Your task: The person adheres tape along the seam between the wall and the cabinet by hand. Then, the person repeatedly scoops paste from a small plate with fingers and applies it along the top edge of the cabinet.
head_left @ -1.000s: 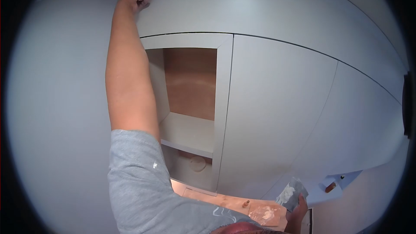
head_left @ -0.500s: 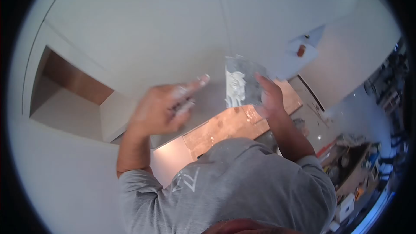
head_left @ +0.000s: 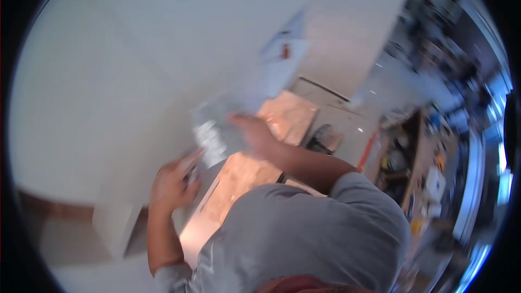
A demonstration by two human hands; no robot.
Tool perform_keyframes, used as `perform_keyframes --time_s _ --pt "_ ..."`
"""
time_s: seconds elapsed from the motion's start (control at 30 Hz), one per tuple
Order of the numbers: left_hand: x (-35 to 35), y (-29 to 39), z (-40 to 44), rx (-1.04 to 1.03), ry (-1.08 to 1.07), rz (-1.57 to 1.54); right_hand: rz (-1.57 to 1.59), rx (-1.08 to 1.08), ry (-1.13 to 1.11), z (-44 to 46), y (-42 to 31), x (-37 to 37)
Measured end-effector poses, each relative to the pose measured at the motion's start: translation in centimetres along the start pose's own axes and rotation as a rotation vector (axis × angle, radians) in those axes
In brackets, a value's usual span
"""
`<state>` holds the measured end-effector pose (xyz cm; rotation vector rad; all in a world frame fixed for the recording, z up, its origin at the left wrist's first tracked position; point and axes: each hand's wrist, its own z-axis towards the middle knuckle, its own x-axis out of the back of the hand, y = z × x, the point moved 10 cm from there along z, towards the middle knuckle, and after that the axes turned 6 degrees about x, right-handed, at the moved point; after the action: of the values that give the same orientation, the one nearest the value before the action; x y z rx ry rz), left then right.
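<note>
since the earlier frame, the left hand (head_left: 171, 187) has come closer to the white paste (head_left: 210, 138); its fingers are parted and seem to grasp nothing. the paste lies just up and right of the index fingertip, in a strip along the grey plate's (head_left: 218, 109) left edge; touching, i cannot tell. the right hand (head_left: 258, 134) grasps the plate's right side.

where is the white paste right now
In the head view, left of centre, the white paste is on the grey sheet held by the right hand, close to the left hand.
</note>
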<state>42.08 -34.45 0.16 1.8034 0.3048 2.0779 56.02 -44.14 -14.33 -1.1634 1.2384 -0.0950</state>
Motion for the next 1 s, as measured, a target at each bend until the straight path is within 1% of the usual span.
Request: perform_keyframes --time_s 0.03,0.07,0.1,0.17,0.2,0.23,0.33,0.4,0.43,0.5,0.53,0.57,0.6,0.63,0.67,0.7,0.77,0.8,0.83,0.87,0.9,1.0 --pt "-0.6 -0.4 0.2 -0.023 0.001 -0.022 -0.084 -0.001 0.038 -0.5 -0.8 -0.1" --pt "-1.1 -0.7 0.5 -0.025 -0.006 -0.082 -0.022 -0.014 -0.021 0.4 0.3 0.4" --pt "-1.5 -1.1 0.7 -0.004 -0.015 -0.135 -0.018 -0.026 0.031 0.5 0.5 0.9" --pt "-2.7 -1.3 1.3 0.003 -0.058 -0.195 0.056 -0.005 0.065 1.5 1.3 1.8" --pt "-2.1 -1.6 -0.1 0.016 -0.051 -0.220 0.045 0.014 0.087 -0.1 -0.1 0.3" --pt "-2.0 -1.1 -0.2 -0.001 -0.066 -0.218 0.033 0.033 0.110 -1.8 -1.4 -1.2" --pt "-1.7 1.9 -1.1 -0.047 -0.092 -0.239 0.087 0.089 0.050 -4.5 -4.4 -2.8" --pt "-0.8 3.6 -2.3 -0.082 -0.111 -0.290 0.180 0.091 0.006 -4.1 -3.6 -2.4" --pt "0.6 3.8 -3.3 -0.151 -0.074 -0.304 0.229 0.089 -0.013 -4.2 -3.5 -2.7" --pt "4.8 2.5 -6.0 -0.285 -0.009 -0.327 0.146 0.085 0.063 -5.1 -3.9 -2.5" --pt "7.5 0.3 -7.9 -0.230 0.111 -0.444 0.103 0.071 0.094 -5.4 -4.1 -2.3" --pt "10.8 -2.1 -9.9 -0.168 0.243 -0.549 -0.024 0.013 0.111 -4.6 -3.2 -1.1" --pt "14.9 -3.4 -11.7 -0.218 0.349 -0.503 -0.159 -0.048 0.102 -4.4 -3.0 -0.9" --pt "19.4 -4.1 -15.1 -0.248 0.482 -0.430 -0.206 -0.048 0.186 -5.4 -3.3 -0.1" --pt "23.7 -3.8 -17.1 -0.175 0.583 -0.545 -0.191 -0.011 0.038 -1.3 1.2 3.0" --pt "28.3 -4.4 -21.3 0.075 0.840 -0.374 -0.137 -0.024 0.020 -1.8 0.7 2.7" --pt "36.6 -5.0 -30.4 0.116 1.302 -0.475 -0.076 -0.036 0.002 -2.3 0.7 3.2" --pt "40.0 -1.8 -31.1 -0.029 1.278 -0.483 -0.076 -0.004 -0.062 -2.5 0.1 2.9" --pt "44.2 -1.0 -33.4 -0.160 1.185 -0.415 -0.255 0.058 -0.049 -1.0 1.1 6.3" --pt "46.5 1.3 -34.2 -0.187 1.230 -0.340 -0.436 0.114 -0.025 0.7 2.0 9.7" --pt "48.6 3.3 -34.4 -0.199 1.306 -0.258 -0.063 -0.044 0.050 -0.2 2.7 8.3" --pt "55.6 5.8 -38.6 -0.150 1.463 -0.140 -0.092 -0.118 -0.007 0.3 3.0 6.8"
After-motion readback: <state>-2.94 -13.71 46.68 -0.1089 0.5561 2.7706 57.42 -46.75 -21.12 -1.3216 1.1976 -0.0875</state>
